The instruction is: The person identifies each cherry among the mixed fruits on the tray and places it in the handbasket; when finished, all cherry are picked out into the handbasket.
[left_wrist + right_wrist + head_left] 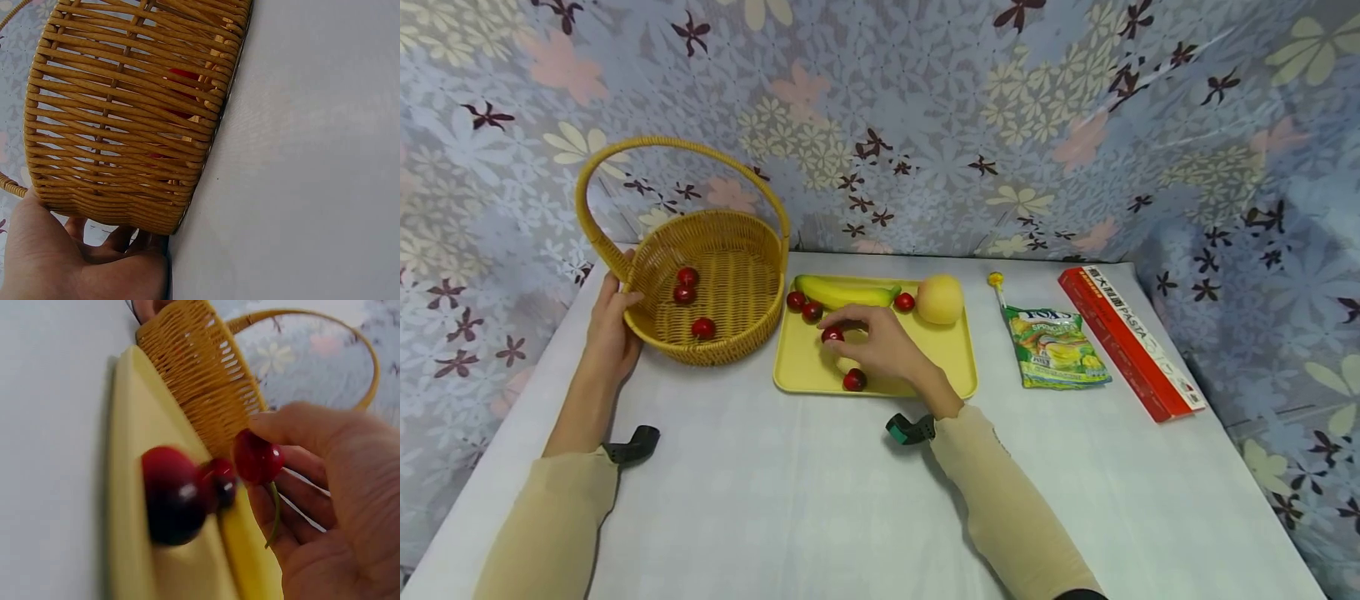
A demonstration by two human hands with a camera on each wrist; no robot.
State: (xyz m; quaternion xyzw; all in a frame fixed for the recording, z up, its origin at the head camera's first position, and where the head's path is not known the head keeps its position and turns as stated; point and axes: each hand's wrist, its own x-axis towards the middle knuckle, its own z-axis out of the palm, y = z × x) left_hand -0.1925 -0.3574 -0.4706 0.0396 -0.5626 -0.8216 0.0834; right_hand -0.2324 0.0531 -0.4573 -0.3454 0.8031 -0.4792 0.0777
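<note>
My right hand (880, 343) pinches a dark red cherry (257, 457) between thumb and fingers, its green stem hanging down in the right wrist view. It is above a yellow tray (797, 367) that bears several other cherries (854, 380), a banana (842, 293) and a round yellow fruit (940, 300). A pale thing under this hand is mostly hidden. At the left, my left hand (612, 327) holds the side of a wicker basket (730, 346), thumb over the rim and fingers against the outside. Three cherries (703, 328) lie inside the basket.
Right of the tray lie a yellow lollipop (996, 280), a green snack packet (1056, 348) and a long red pasta box (1131, 343). The basket's tall handle (681, 142) arches up before a flowered cloth (910, 125). Everything stands on a white-covered table (760, 500).
</note>
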